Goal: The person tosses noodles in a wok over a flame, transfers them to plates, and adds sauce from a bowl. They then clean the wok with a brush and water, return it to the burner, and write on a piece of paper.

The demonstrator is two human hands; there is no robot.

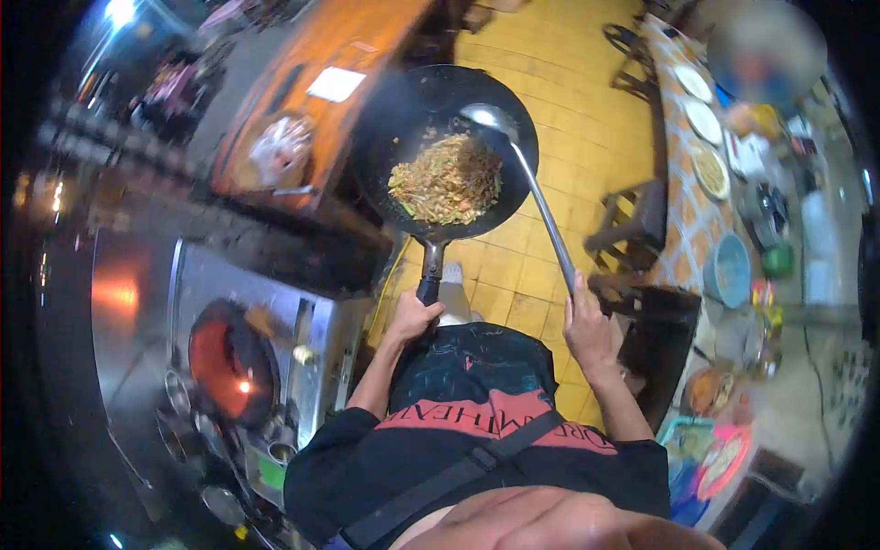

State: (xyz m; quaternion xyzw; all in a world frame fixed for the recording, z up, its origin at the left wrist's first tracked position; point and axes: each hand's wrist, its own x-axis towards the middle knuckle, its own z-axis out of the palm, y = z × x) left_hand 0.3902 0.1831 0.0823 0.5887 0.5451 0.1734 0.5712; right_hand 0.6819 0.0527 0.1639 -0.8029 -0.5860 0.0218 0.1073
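Note:
My left hand [415, 316] is closed round the handle of a black wok [435, 92], which is held out in front of me over the floor. In the wok lies a heap of browned, stir-fried food [446, 181] with bits of green and orange; it looks like noodles. The fingers of my right hand [588, 325] are wrapped round the long handle of a metal ladle [547, 215]. Its shiny bowl rests inside the wok, at the upper right of the food.
At left stands a metal stove [321, 367] with a glowing burner [229, 362]. A wooden counter [367, 37] bears a plastic bag [280, 147] and white paper [336, 84]. To the right, a tiled table [674, 170] carries plates and a blue basin [729, 269]; a stool [632, 215] stands beside it.

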